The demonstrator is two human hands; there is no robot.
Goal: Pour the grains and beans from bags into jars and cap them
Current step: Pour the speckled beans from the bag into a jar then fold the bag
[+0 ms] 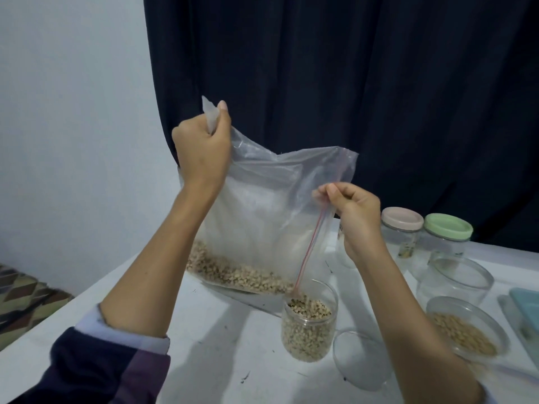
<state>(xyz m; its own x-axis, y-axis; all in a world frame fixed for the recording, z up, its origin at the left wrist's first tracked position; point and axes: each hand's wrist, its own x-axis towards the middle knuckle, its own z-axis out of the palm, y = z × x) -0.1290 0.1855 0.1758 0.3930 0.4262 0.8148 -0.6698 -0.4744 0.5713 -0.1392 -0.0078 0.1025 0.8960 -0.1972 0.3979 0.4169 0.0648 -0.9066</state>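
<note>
Left hand point(201, 147) pinches bag point(262, 211) corner high; right hand point(354, 211) pinches zip edge. Beans point(233, 272) stream into jar point(309, 325), mid tabletop. I judge risk: jar near brim, overflow; floppy mouth drifts, spill.

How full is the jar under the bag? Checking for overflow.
Nearly full: beans in the jar reach close to its open rim.

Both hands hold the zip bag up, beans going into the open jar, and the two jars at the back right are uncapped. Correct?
Not quite. The head view shows the two back jars capped: pink lid, green lid. The rest holds: left hand and right hand hold the zip bag over the open jar.
</note>
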